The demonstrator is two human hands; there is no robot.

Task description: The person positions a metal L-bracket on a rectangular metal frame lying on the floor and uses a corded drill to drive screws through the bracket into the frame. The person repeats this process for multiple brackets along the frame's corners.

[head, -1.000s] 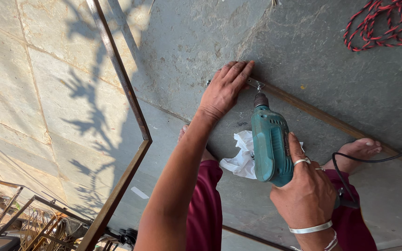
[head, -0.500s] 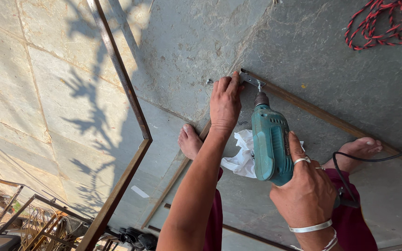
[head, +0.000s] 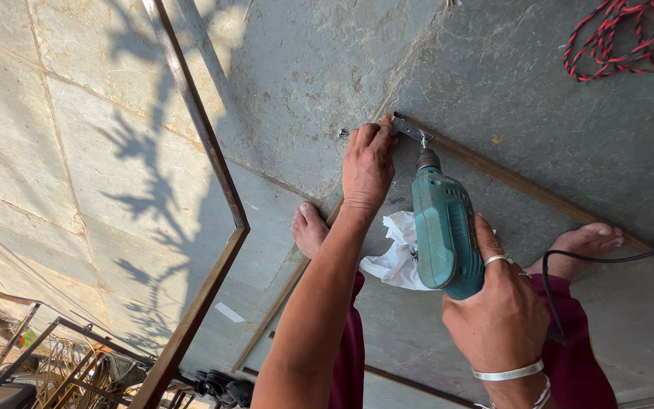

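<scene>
Stone floor [head: 304, 68] under metal frame [head: 206, 144]

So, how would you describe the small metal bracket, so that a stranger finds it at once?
Look at the grey stone floor, then follow the long brown metal bar up to its corner. The small metal bracket lies there, between the left hand and the tip of the green drill. Unlike the rusty bars, it is shiny silver.

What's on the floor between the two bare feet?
In the head view, a crumpled white plastic bag lies on the stone floor between the left foot and right foot, partly hidden behind the green drill.
</scene>
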